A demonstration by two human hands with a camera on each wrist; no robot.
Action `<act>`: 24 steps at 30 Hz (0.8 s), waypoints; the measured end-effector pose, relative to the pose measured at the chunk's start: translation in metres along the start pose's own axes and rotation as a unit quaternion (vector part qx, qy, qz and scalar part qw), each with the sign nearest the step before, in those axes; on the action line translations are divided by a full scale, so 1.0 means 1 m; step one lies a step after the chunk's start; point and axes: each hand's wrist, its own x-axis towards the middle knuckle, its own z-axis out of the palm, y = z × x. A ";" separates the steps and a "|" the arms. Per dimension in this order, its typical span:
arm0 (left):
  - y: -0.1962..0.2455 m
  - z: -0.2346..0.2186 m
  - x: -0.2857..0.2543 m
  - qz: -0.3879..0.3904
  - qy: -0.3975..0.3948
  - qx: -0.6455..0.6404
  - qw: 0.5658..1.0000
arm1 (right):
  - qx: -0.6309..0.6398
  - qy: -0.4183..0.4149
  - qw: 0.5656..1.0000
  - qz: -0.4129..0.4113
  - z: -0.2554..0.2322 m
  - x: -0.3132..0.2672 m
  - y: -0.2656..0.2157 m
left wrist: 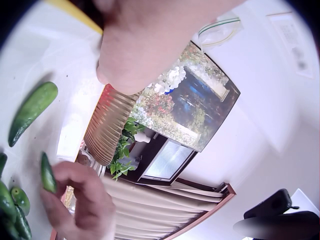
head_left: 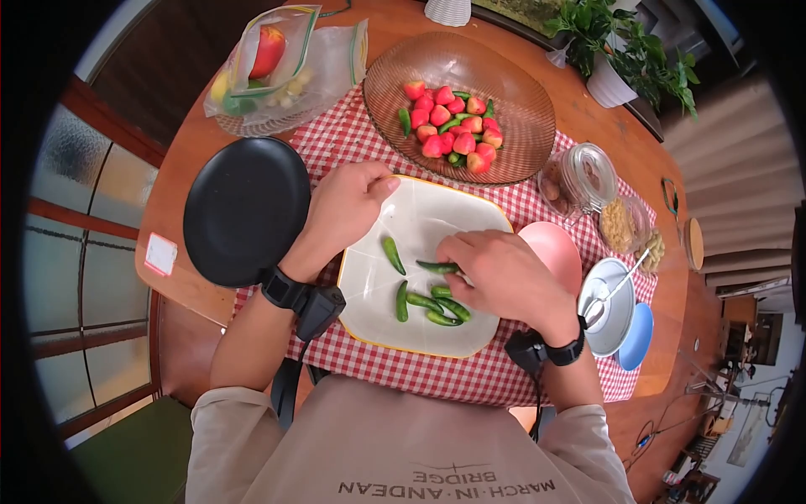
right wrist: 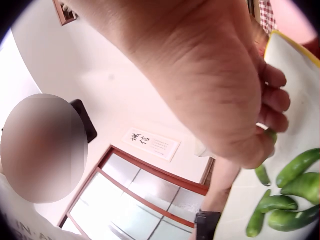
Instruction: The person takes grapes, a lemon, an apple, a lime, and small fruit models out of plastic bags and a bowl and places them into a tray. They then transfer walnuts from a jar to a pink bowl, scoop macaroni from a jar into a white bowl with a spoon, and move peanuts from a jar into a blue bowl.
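A square white tray (head_left: pixel 369 294) with a yellow rim sits in front of me. My left hand (head_left: pixel 348 206) grips its far left corner, thumb over the rim. Above the tray's right half, my right hand (head_left: pixel 512 273) pinches a green chili pepper (left wrist: pixel 48 172) between thumb and fingers. Another chili pepper (head_left: pixel 392 254) lies apart toward the tray's left side. Several more green chili peppers (head_left: pixel 421 301) are grouped near the front, below the right hand. In the right wrist view the palm hides most of the held pepper.
Behind the tray, a ribbed glass bowl (head_left: pixel 382 126) holds red fruits and green peppers. A black plate (head_left: pixel 243 210) stands left; bagged fruit (head_left: pixel 269 52) lies beyond. At right are a pink plate (head_left: pixel 554 252), a jar (head_left: pixel 592 168), and a pale bowl (head_left: pixel 617 323) with a spoon. Checkered cloth (head_left: pixel 403 374) lies underneath.
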 end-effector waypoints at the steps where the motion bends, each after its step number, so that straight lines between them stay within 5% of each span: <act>1: 0.001 0.000 0.000 0.002 0.001 0.000 1.000 | 0.059 0.002 0.997 -0.050 -0.008 -0.001 -0.003; 5: 0.005 -0.004 -0.001 0.005 -0.004 0.036 0.999 | 0.093 0.072 0.992 -0.041 -0.047 -0.008 -0.017; 7: 0.006 -0.004 -0.002 0.011 0.001 0.040 0.999 | 0.127 0.232 0.961 0.078 -0.050 -0.011 -0.013; 8: 0.006 -0.003 -0.002 0.015 0.007 0.044 0.999 | 0.127 0.232 0.961 0.080 -0.050 -0.006 -0.012; 10: 0.002 -0.002 -0.001 0.012 0.001 0.028 1.000 | 0.161 0.385 0.892 0.176 -0.047 0.008 -0.008; 14: 0.000 -0.002 0.000 0.019 -0.003 0.026 0.999 | 0.012 0.374 0.921 0.113 -0.046 0.002 -0.002; 16: -0.003 -0.001 0.000 0.017 -0.007 0.016 1.000 | -0.006 0.202 0.979 0.011 -0.050 -0.005 -0.003; 17: -0.004 -0.001 0.001 0.017 -0.009 0.005 1.000 | -0.005 0.203 0.979 0.011 -0.046 -0.005 -0.005; 19: -0.007 0.001 0.002 0.027 -0.005 0.005 1.000 | 0.073 0.062 0.993 -0.064 -0.028 -0.002 -0.010; 24: -0.003 -0.001 0.002 0.022 -0.016 0.009 1.000 | 0.027 0.048 0.994 -0.096 0.032 0.016 -0.018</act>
